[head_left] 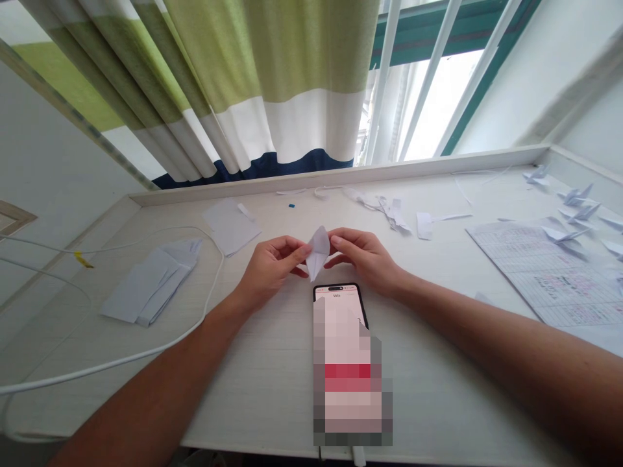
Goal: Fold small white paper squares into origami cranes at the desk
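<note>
A small piece of folded white paper (318, 251), roughly diamond-shaped with a crease down its middle, is held up over the desk between my two hands. My left hand (273, 267) pinches its left edge between thumb and fingers. On the other side, my right hand (363, 253) has its thumb and index finger closed at the paper's right edge. Just below the hands lies a phone (341, 298) with a lit screen, partly blurred out.
Folded paper sheets (150, 285) and a square sheet (233, 227) lie left, beside a white cable (217, 285). Paper scraps (394, 214) lie at the back. Several folded paper cranes (577, 196) and a written-on lined sheet (525, 266) are at right. A curtain (302, 123) hangs behind.
</note>
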The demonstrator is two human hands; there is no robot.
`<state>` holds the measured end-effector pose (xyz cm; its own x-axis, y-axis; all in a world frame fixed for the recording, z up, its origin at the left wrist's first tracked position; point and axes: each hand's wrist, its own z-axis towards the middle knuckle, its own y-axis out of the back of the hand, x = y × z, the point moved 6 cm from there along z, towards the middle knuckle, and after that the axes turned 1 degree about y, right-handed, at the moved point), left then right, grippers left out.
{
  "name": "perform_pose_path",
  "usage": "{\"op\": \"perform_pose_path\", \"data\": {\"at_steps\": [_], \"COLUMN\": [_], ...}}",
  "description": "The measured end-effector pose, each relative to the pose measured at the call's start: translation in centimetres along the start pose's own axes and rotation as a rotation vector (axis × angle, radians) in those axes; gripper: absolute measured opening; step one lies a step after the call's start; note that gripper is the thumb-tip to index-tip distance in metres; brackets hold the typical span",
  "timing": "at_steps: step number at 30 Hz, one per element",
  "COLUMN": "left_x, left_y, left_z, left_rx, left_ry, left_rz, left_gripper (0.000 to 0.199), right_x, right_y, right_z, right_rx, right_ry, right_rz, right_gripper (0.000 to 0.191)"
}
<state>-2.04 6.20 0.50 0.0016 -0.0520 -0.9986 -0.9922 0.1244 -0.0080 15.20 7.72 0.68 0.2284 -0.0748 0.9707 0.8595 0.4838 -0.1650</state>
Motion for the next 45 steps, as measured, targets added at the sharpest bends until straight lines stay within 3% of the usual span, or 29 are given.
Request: {"op": "perform_pose_path", "data": {"at_steps": [8,23,38,45], "left_x": [-0.1,-0.3,0.0,0.0], "left_y": [0.2,-1.0,-1.1,-1.2], "left_z": [-0.1,-0.5,-0.6,-0.7], "left_rx": [-0.028,0.05,0.114,0.115], "left_ry": [-0.007,0.001,0.022,0.022], "left_rz": [0.008,0.129,0.156,0.156], "left_gripper": [0.033,0.038,0.029,0.029], "right_x": [0.2,-0.3,-0.2,-0.4], "right_y": [-0.4,-0.1,0.3,0.1], "right_z": [-0.1,-0.3,-0.3,-0.2], "right_rx": [0.024,-0.036,-0.053,-0.025], "right_ry": [0.031,-0.063,-0.066,-0.082], "right_rz": [-0.106,-0.211,-0.266,-0.128], "right_gripper": [0.035,0.024,0.05,0.056]}}
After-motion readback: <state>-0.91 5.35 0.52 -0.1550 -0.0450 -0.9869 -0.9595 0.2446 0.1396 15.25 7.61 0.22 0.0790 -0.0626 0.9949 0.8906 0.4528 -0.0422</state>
